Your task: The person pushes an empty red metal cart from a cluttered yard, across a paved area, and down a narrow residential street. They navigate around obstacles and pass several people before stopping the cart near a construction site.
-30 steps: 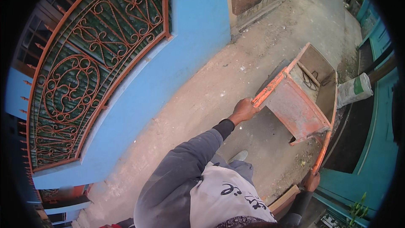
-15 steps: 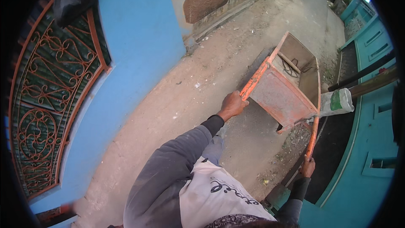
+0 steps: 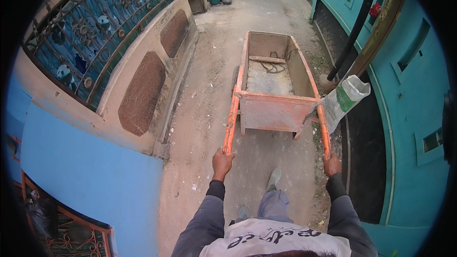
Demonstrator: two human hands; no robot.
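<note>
At the far left, a blue wall (image 3: 95, 181) runs up into a tan wall (image 3: 143, 90) with two brown rough panels, topped by a blue ornate iron grille (image 3: 95, 24). Moving in, there's the dusty concrete lane (image 3: 209, 90), stretching away up the middle of the view. Now the left hand (image 3: 222, 160), fist wrapped tight around the end of the left orange handle (image 3: 232, 119). Dead centre sits the cart (image 3: 276, 85), an orange-framed, box-shaped handcart standing on the lane straight ahead of the person, its open bed holding a wooden plank (image 3: 266, 59) laid crosswise and a dark loop of cord (image 3: 273, 68). Below it, one shoe (image 3: 273, 179) steps forward on the ground. Across to the right hand (image 3: 332, 165), clamped on the end of the right orange handle (image 3: 324, 131). Just beside that handle, a white sack (image 3: 343, 100) with a green patch leans against the teal wall (image 3: 404, 128), with a dark pipe (image 3: 354, 28) slanting up above it.
</note>
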